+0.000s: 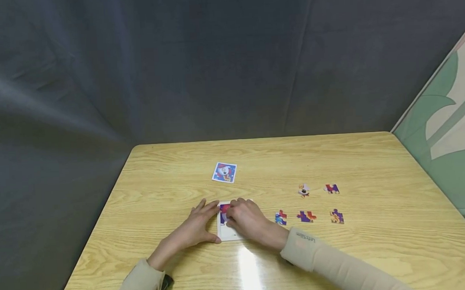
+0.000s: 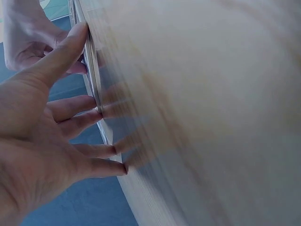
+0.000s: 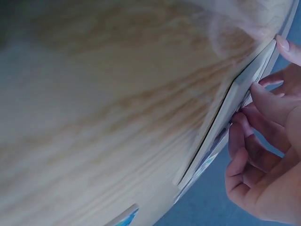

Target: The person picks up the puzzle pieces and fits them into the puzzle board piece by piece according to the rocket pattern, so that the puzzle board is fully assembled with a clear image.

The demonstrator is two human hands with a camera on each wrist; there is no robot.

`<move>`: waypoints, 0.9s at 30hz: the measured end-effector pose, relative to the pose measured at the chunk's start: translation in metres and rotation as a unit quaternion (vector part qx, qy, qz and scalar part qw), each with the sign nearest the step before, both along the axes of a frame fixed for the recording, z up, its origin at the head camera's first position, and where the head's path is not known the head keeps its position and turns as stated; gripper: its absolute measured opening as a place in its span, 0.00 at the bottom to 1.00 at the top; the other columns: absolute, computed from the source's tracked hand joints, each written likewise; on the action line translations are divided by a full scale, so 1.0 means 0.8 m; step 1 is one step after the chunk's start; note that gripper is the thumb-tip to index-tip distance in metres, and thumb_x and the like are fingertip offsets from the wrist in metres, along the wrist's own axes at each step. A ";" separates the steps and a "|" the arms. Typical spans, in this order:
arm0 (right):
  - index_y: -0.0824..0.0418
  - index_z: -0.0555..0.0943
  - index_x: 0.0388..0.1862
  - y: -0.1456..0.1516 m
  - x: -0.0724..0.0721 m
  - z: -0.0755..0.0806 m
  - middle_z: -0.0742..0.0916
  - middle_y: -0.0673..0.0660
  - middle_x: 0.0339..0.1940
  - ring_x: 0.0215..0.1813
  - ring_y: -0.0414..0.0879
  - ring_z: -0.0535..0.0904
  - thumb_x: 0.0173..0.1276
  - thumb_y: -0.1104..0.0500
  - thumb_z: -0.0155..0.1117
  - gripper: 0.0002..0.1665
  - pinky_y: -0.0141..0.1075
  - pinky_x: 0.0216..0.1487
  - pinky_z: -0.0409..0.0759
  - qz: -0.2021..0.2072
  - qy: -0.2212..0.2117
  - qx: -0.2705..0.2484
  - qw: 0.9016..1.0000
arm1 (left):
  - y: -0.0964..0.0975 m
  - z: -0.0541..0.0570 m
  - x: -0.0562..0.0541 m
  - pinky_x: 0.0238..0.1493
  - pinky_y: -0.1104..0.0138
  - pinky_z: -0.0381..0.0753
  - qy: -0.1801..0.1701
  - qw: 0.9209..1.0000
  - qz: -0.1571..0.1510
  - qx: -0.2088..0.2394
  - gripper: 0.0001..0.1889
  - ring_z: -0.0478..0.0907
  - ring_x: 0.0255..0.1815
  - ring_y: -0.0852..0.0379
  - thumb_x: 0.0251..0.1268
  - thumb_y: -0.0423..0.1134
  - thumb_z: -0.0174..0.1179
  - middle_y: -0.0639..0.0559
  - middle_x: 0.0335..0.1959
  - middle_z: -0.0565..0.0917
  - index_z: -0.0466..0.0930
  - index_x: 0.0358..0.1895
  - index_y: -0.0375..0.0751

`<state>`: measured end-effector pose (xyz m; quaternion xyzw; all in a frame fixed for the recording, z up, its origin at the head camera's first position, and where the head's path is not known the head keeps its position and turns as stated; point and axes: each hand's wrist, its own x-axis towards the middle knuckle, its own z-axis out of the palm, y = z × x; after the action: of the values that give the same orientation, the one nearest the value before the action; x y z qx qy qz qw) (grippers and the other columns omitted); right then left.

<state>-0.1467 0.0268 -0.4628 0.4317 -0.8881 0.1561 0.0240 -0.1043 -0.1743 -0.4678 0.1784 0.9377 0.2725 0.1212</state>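
A white puzzle board [image 1: 228, 234] lies flat on the table in front of me, with red and purple puzzle pieces [image 1: 223, 208] in its upper left part. My left hand [image 1: 196, 226] spreads its fingers along the board's left side, thumb at the near corner and fingertips on the upper edge. Over the board, my right hand [image 1: 248, 217] has curled fingers, with thumb and forefinger pinching a puzzle piece low against the surface. The back of that hand covers much of the piece and the board's right half. In the right wrist view, the board [image 3: 221, 117] appears edge-on beneath the fingertips.
Behind the board lies a small square picture card [image 1: 224, 172]. Several loose pieces are spread to the right, among them a white one [image 1: 303, 190], a purple one [image 1: 332, 188] and a blue one [image 1: 280, 217]. Dark curtain [image 1: 229, 67] hangs behind the wooden table [image 1: 171, 165].
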 end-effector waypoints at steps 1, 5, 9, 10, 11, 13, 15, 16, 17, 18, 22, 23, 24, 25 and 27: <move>0.55 0.87 0.33 0.000 0.000 0.000 0.85 0.50 0.32 0.34 0.44 0.78 0.57 0.54 0.73 0.07 0.37 0.36 0.79 -0.001 -0.001 -0.002 1.000 | 0.000 0.000 0.000 0.66 0.32 0.47 0.000 1.000 0.000 0.000 0.47 0.44 0.74 0.30 0.43 0.49 0.75 0.40 0.74 0.59 0.65 0.68 0.31; 0.55 0.88 0.32 0.000 0.000 0.001 0.85 0.49 0.32 0.34 0.44 0.78 0.56 0.56 0.74 0.06 0.36 0.36 0.79 0.004 -0.011 -0.017 1.000 | 0.001 0.000 -0.002 0.65 0.31 0.48 0.003 1.000 0.000 0.002 0.48 0.45 0.74 0.29 0.42 0.49 0.76 0.39 0.74 0.59 0.65 0.68 0.30; 0.56 0.88 0.33 0.001 -0.002 0.001 0.84 0.49 0.32 0.34 0.43 0.77 0.55 0.56 0.74 0.07 0.34 0.36 0.78 0.015 -0.032 -0.028 0.999 | 0.001 0.000 -0.002 0.66 0.32 0.47 0.000 1.000 0.002 -0.002 0.48 0.44 0.74 0.30 0.43 0.49 0.76 0.40 0.74 0.59 0.65 0.68 0.30; 0.57 0.88 0.33 0.002 -0.003 0.002 0.84 0.49 0.32 0.34 0.43 0.77 0.55 0.56 0.74 0.08 0.34 0.36 0.78 0.020 -0.038 -0.030 0.999 | 0.001 0.000 -0.002 0.66 0.32 0.47 -0.002 1.000 0.003 -0.002 0.48 0.44 0.74 0.30 0.43 0.49 0.76 0.40 0.74 0.59 0.66 0.68 0.31; 0.57 0.88 0.34 0.004 -0.004 0.003 0.84 0.49 0.32 0.34 0.42 0.76 0.56 0.55 0.74 0.09 0.33 0.35 0.78 0.024 -0.047 -0.034 0.998 | 0.001 0.000 -0.001 0.67 0.32 0.47 -0.003 1.000 0.003 -0.004 0.47 0.44 0.74 0.30 0.43 0.49 0.76 0.40 0.74 0.59 0.65 0.68 0.31; 0.58 0.88 0.38 0.007 -0.006 0.006 0.83 0.49 0.33 0.34 0.41 0.75 0.58 0.55 0.73 0.11 0.32 0.35 0.77 0.031 -0.062 -0.044 0.997 | 0.001 0.000 -0.001 0.67 0.33 0.47 -0.005 1.000 0.003 -0.004 0.48 0.43 0.74 0.30 0.43 0.49 0.76 0.41 0.74 0.58 0.65 0.68 0.32; 0.59 0.87 0.42 0.013 -0.009 0.012 0.83 0.51 0.35 0.35 0.41 0.75 0.59 0.56 0.72 0.13 0.31 0.36 0.78 0.032 -0.069 -0.059 0.995 | 0.001 -0.001 -0.002 0.67 0.33 0.46 -0.007 1.000 0.003 -0.004 0.48 0.43 0.75 0.31 0.43 0.49 0.76 0.41 0.75 0.58 0.65 0.69 0.32; 0.59 0.87 0.43 0.018 -0.012 0.015 0.84 0.51 0.35 0.36 0.41 0.76 0.60 0.57 0.71 0.13 0.31 0.37 0.78 0.030 -0.067 -0.069 0.995 | 0.001 -0.001 -0.002 0.67 0.33 0.46 -0.007 1.000 0.003 -0.004 0.47 0.43 0.75 0.31 0.43 0.49 0.76 0.41 0.75 0.58 0.65 0.68 0.32; 0.60 0.86 0.44 0.023 -0.015 0.018 0.84 0.52 0.36 0.37 0.41 0.76 0.61 0.57 0.71 0.13 0.31 0.38 0.79 0.024 -0.065 -0.078 0.995 | 0.001 -0.001 -0.002 0.67 0.33 0.46 -0.006 1.000 0.003 -0.005 0.47 0.43 0.75 0.31 0.43 0.48 0.76 0.42 0.75 0.58 0.65 0.68 0.32; 0.60 0.86 0.44 0.030 -0.018 0.020 0.84 0.52 0.37 0.38 0.42 0.77 0.61 0.58 0.71 0.13 0.32 0.39 0.80 0.018 -0.058 -0.087 0.994 | 0.001 -0.001 -0.002 0.67 0.33 0.46 -0.005 1.000 0.003 -0.005 0.47 0.43 0.75 0.31 0.43 0.48 0.76 0.41 0.75 0.59 0.66 0.68 0.32; 0.62 0.86 0.42 0.071 -0.036 0.030 0.85 0.54 0.37 0.38 0.43 0.79 0.58 0.61 0.72 0.13 0.32 0.39 0.82 -0.025 -0.042 -0.119 0.992 | 0.002 -0.002 -0.002 0.67 0.33 0.46 0.000 1.000 0.004 -0.005 0.47 0.44 0.74 0.30 0.42 0.47 0.76 0.41 0.74 0.59 0.67 0.68 0.32; 0.63 0.86 0.42 0.084 -0.041 0.030 0.85 0.54 0.37 0.38 0.44 0.79 0.58 0.62 0.73 0.13 0.32 0.37 0.82 -0.038 -0.042 -0.127 0.990 | 0.002 -0.002 -0.002 0.67 0.33 0.46 0.000 1.000 0.005 -0.005 0.47 0.44 0.74 0.31 0.42 0.47 0.76 0.41 0.74 0.59 0.67 0.68 0.32; 0.64 0.86 0.42 0.097 -0.047 0.029 0.85 0.54 0.37 0.37 0.45 0.79 0.57 0.62 0.73 0.13 0.32 0.36 0.81 -0.050 -0.040 -0.134 0.989 | 0.002 -0.001 -0.001 0.67 0.33 0.46 0.000 1.000 0.006 -0.004 0.47 0.44 0.74 0.31 0.42 0.47 0.76 0.41 0.74 0.59 0.67 0.67 0.32; 0.64 0.86 0.42 0.112 -0.052 0.028 0.85 0.55 0.36 0.36 0.45 0.79 0.57 0.63 0.73 0.13 0.32 0.35 0.81 -0.064 -0.039 -0.140 0.987 | 0.002 -0.001 -0.001 0.67 0.33 0.45 -0.001 1.000 0.006 -0.004 0.47 0.44 0.75 0.31 0.41 0.47 0.76 0.41 0.74 0.59 0.67 0.68 0.32; 0.66 0.86 0.41 0.141 -0.061 0.024 0.86 0.56 0.35 0.35 0.46 0.79 0.56 0.65 0.73 0.13 0.33 0.33 0.81 -0.087 -0.037 -0.147 0.985 | 0.003 0.000 -0.001 0.68 0.34 0.45 -0.004 1.000 0.009 -0.003 0.47 0.43 0.75 0.31 0.41 0.47 0.76 0.43 0.75 0.59 0.67 0.68 0.33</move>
<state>-0.1957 0.1396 -0.4433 0.3382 -0.8899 0.2983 0.0683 -0.1048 -0.1722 -0.4681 0.1688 0.9395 0.2715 0.1232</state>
